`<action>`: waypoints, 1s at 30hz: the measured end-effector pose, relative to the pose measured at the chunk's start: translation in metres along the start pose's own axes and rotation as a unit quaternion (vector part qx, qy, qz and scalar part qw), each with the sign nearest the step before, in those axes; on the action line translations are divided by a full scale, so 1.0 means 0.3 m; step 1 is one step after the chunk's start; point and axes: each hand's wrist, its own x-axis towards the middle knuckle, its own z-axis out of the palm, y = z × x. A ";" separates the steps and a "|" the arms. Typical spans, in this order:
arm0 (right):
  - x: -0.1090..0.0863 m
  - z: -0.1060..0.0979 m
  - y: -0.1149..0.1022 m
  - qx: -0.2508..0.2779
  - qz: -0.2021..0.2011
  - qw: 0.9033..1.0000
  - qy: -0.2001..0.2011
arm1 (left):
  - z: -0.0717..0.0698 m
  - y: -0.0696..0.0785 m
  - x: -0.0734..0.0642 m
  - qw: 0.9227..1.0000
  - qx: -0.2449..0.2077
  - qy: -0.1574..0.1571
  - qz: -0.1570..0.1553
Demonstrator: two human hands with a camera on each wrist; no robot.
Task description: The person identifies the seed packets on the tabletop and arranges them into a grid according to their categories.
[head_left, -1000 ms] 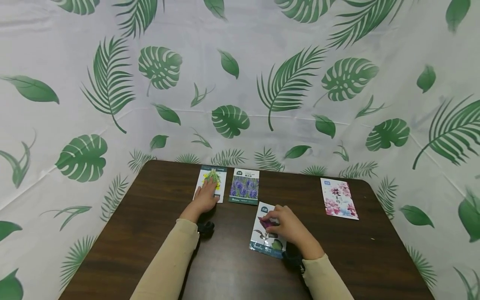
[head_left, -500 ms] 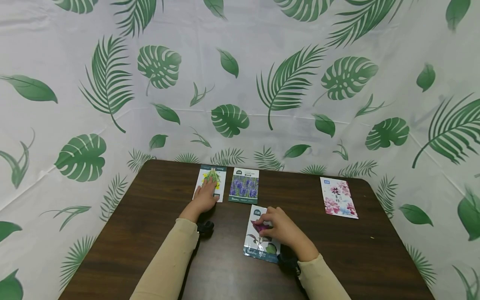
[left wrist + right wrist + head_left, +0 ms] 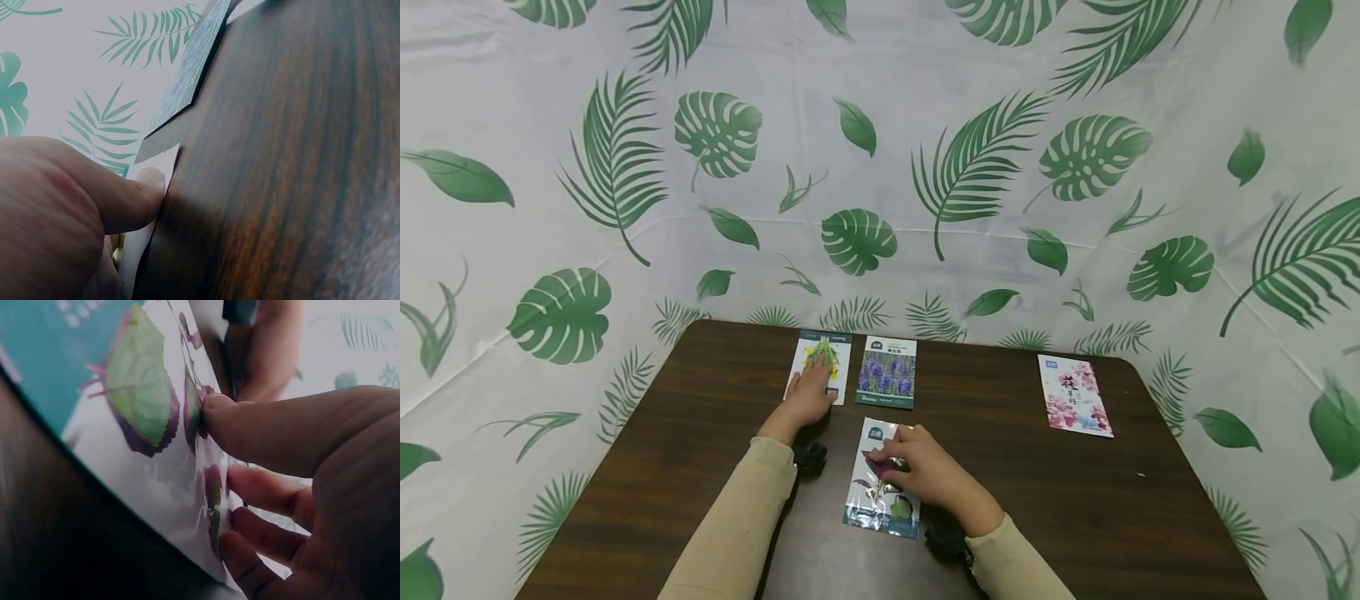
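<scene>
My left hand (image 3: 808, 393) lies with its fingers stretched over a seed packet (image 3: 842, 367) with yellow flowers at the back of the table. In the left wrist view the thumb (image 3: 147, 194) presses on that packet's white edge. My right hand (image 3: 925, 471) pinches the face of a seed packet with purple-and-green leaves (image 3: 880, 508), nearer the front. In the right wrist view the thumb (image 3: 228, 415) and several fingertips touch the leaf packet's glossy front (image 3: 140, 387) from two sides. Whether this packet touches the table or hangs just above it, I cannot tell.
Right beside the yellow-flower packet lies a purple-flower seed packet (image 3: 886, 373). A pink-blossom packet (image 3: 1075, 396) lies at the far right of the dark wooden table (image 3: 1037, 483). A white cloth with green leaves (image 3: 775, 167) hangs behind the table.
My right hand has moved left and slightly toward the front with the leaf packet, which is now below the purple-flower packet. My left hand has stayed in place.
</scene>
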 end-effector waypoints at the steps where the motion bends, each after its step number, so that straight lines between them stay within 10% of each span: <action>1: 0.007 0.006 -0.013 -0.004 -0.013 1.000 -0.001 | 0.000 -0.001 -0.002 1.000 0.000 0.000 0.000; 22: 0.053 0.114 -0.198 -0.046 -0.050 0.992 -0.103 | -0.012 0.007 -0.007 1.000 0.018 -0.016 0.011; 30: 0.047 0.128 -0.175 0.033 -0.082 0.991 -0.098 | -0.009 0.011 -0.011 1.000 -0.006 -0.013 0.014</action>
